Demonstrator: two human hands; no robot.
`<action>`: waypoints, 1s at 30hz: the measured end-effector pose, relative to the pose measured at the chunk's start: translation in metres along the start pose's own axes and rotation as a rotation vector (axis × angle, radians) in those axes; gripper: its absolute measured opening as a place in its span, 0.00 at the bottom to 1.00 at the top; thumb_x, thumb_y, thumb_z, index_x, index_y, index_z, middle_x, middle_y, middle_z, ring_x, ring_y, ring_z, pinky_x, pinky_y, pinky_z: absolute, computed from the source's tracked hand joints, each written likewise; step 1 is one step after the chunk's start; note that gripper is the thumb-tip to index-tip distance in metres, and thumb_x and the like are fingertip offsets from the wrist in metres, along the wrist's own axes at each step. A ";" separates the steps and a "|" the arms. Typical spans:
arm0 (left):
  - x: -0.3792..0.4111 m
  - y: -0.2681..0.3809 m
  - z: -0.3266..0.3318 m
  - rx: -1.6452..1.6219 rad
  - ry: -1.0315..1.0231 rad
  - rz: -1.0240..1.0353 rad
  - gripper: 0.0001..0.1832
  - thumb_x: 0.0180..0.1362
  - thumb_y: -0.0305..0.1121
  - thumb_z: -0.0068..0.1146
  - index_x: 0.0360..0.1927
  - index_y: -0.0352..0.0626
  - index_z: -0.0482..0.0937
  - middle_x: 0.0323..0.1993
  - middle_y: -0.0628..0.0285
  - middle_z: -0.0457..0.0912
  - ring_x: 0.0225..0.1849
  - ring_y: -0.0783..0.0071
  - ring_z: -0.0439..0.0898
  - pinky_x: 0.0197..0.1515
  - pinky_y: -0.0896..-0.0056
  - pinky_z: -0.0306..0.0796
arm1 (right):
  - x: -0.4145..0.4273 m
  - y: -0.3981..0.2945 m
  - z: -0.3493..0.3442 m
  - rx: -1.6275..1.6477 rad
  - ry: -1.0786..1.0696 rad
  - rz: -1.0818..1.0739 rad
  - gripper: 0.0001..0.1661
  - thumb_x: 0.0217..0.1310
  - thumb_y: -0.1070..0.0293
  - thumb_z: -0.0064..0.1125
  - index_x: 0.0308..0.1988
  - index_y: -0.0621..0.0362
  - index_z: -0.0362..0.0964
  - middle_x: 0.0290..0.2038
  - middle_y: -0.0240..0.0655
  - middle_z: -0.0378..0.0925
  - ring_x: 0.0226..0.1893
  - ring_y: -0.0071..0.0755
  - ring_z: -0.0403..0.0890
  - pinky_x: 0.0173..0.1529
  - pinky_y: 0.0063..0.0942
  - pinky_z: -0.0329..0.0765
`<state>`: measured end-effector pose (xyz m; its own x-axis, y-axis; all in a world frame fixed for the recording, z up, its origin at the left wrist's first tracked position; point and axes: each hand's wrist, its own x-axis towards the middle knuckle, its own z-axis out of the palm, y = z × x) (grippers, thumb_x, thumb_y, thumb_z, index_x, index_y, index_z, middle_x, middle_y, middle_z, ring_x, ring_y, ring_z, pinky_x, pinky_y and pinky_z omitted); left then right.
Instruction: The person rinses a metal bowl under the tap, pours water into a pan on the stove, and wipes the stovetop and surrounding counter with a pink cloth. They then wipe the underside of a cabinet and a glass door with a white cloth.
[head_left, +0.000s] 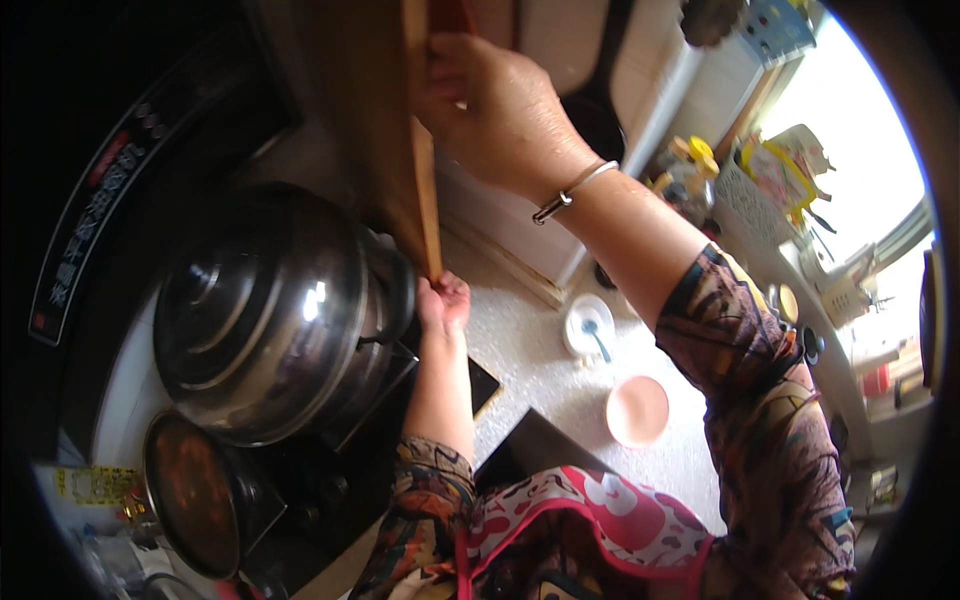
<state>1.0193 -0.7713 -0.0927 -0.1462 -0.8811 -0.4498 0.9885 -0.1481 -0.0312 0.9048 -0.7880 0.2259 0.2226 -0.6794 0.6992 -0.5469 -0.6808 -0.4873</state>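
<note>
A wooden board (425, 202), probably a cutting board, stands on edge in front of me with its broad face in shadow and blurred. My right hand (499, 112), wet and with a metal bangle at the wrist, grips the upper part of its edge; the fingertips are partly hidden. At the board's lower end, my left hand (444, 304) holds the corner from below. Close to the left of that hand is a large lidded steel pot (262, 315) with a black side handle (397, 292). Something red (454, 16) shows behind my right fingers.
A dark pan (191, 495) with reddish-brown contents sits beside the steel pot on the stove. On the speckled counter (517, 352) stand a white bowl (577, 337) with a blue-green spoon and a pink bowl (637, 412). A black pan (596, 120) hangs behind my right wrist.
</note>
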 end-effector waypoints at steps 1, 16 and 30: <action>0.003 -0.025 0.007 0.025 0.014 -0.048 0.24 0.66 0.52 0.29 0.28 0.43 0.66 0.16 0.65 0.66 0.18 0.75 0.62 0.24 0.73 0.60 | -0.014 -0.003 -0.028 -0.022 0.045 0.001 0.24 0.53 0.68 0.60 0.49 0.68 0.67 0.36 0.43 0.79 0.38 0.32 0.82 0.43 0.26 0.77; -0.100 -0.047 -0.003 0.545 0.086 0.084 0.20 0.61 0.45 0.49 0.35 0.33 0.72 0.29 0.58 0.74 0.32 0.69 0.72 0.41 0.68 0.69 | -0.348 0.052 -0.187 -0.147 -0.048 0.709 0.17 0.51 0.65 0.61 0.39 0.63 0.72 0.29 0.43 0.78 0.29 0.36 0.80 0.35 0.29 0.77; -0.265 -0.221 -0.058 0.739 -0.040 -0.344 0.23 0.64 0.47 0.41 0.44 0.34 0.74 0.39 0.54 0.78 0.40 0.65 0.77 0.46 0.65 0.72 | -0.462 0.082 -0.204 0.345 -0.157 1.279 0.25 0.53 0.61 0.55 0.46 0.69 0.69 0.28 0.46 0.80 0.25 0.32 0.83 0.32 0.27 0.78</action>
<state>0.8415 -0.4791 -0.0179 -0.4516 -0.7457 -0.4900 0.6093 -0.6589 0.4411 0.5929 -0.4738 -0.0305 -0.1880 -0.8962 -0.4018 -0.2134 0.4366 -0.8740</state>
